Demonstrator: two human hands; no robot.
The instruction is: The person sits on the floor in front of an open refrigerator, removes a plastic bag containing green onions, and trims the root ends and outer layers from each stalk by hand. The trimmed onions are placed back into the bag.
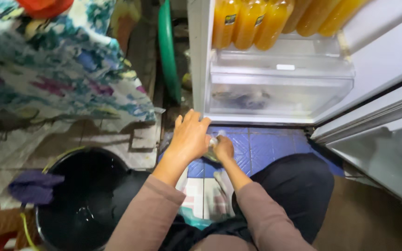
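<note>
Your left hand (190, 137) lies palm down with fingers spread, fingertips up against the lower front edge of the open fridge (201, 69). Your right hand (223, 148) is curled, its grip pressed together around a small pale object (213, 148), possibly a cloth or small bottle; too hidden to tell which. That object sits just beside the left palm, between the two hands, low over the blue floor tiles (266, 148). Above the grip: clear crisper drawer (280, 93), and higher, a row of orange bottles (257, 21). Left of the grip and nearer to you: black bucket (82, 200) holding water, purple cloth (33, 186) draped over its rim. Floral fabric (56, 60) lies well left of the grip.
</note>
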